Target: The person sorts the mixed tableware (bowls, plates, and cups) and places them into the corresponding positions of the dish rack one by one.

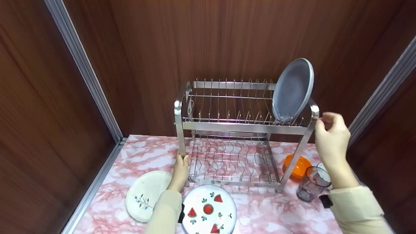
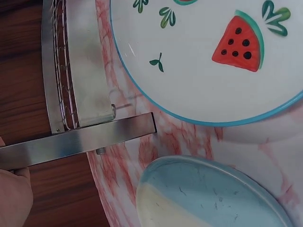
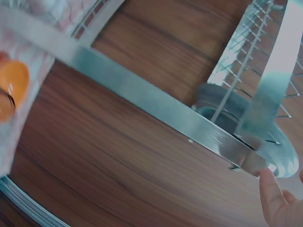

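A two-tier metal dish rack (image 1: 243, 126) stands on the pink marbled table. My left hand (image 1: 180, 170) grips its front left leg, with the thumb against the metal; in the left wrist view only part of that hand (image 2: 14, 196) shows. At the upper right corner is my right hand (image 1: 333, 139), its fingers loosely bent. A fingertip (image 3: 269, 182) reaches the rack's bent corner in the right wrist view. A grey-blue plate (image 1: 292, 91) leans upright in the right end of the upper tier.
In front of the rack lies a white plate with watermelon slices (image 1: 209, 200). Left of it is a cream plate with a flower sprig (image 1: 148, 191). An orange bowl (image 1: 302, 167) and a dark clear glass (image 1: 310, 187) stand at the right. Wood-grain walls (image 1: 146, 65) enclose the table.
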Demonstrator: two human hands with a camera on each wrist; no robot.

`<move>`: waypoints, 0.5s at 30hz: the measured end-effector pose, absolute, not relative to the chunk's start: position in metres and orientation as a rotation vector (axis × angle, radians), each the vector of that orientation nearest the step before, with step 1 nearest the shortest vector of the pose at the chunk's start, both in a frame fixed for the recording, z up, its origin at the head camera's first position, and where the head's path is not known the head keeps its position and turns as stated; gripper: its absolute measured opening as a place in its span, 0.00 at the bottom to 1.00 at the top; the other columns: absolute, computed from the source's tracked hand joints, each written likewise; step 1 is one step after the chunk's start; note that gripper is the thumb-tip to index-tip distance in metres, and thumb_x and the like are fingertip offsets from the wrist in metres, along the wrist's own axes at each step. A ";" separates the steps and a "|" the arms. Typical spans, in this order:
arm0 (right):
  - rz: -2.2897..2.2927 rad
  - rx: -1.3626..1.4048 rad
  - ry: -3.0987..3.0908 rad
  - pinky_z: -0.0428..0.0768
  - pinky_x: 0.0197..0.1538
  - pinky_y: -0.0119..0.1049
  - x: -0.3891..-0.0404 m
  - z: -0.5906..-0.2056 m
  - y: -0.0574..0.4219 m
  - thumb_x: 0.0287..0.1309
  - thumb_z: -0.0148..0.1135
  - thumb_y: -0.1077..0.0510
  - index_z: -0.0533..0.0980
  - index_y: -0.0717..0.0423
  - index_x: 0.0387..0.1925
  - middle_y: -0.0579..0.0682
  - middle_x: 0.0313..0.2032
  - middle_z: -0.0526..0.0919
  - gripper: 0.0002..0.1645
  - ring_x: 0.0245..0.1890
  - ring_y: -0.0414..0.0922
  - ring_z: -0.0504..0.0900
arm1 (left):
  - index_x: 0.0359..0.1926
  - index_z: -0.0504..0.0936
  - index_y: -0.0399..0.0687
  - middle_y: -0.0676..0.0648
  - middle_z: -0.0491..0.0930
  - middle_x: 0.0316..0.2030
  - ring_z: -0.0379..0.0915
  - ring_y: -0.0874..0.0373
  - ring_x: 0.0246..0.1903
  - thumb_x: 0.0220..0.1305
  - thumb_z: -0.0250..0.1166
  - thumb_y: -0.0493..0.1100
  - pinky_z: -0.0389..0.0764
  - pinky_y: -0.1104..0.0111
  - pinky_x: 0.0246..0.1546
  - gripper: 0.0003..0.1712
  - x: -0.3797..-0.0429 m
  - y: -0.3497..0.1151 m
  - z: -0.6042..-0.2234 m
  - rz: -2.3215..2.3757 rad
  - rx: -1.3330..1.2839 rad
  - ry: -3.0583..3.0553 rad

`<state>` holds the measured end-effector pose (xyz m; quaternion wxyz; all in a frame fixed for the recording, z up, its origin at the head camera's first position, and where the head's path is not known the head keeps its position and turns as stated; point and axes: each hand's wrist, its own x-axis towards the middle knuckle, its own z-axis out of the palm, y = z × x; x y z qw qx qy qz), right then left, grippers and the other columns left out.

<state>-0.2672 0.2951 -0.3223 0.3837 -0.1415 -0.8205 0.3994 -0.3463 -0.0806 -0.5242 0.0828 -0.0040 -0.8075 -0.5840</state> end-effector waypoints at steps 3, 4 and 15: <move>1.110 -0.430 -2.091 0.70 0.30 0.17 -0.265 -0.337 0.297 0.56 0.49 0.57 0.70 0.58 0.47 0.50 0.39 0.77 0.17 0.25 0.27 0.70 | 0.56 0.55 0.48 0.38 0.70 0.41 0.67 0.48 0.43 0.66 0.40 0.51 0.67 0.54 0.50 0.21 -0.346 -0.080 -0.525 -1.731 -0.004 -2.418; 1.145 -0.454 -2.097 0.71 0.30 0.18 -0.265 -0.342 0.298 0.56 0.50 0.57 0.70 0.58 0.47 0.48 0.39 0.76 0.17 0.25 0.28 0.70 | 0.57 0.55 0.48 0.39 0.70 0.41 0.68 0.48 0.44 0.66 0.40 0.51 0.67 0.54 0.51 0.21 -0.346 -0.080 -0.525 -1.722 0.001 -2.419; 1.281 -0.578 -2.213 0.68 0.33 0.18 -0.256 -0.436 0.286 0.58 0.48 0.57 0.70 0.60 0.49 0.56 0.43 0.76 0.18 0.28 0.25 0.66 | 0.53 0.57 0.44 0.41 0.69 0.35 0.67 0.51 0.37 0.67 0.40 0.50 0.70 0.57 0.45 0.20 -0.348 -0.081 -0.527 -1.706 0.012 -2.419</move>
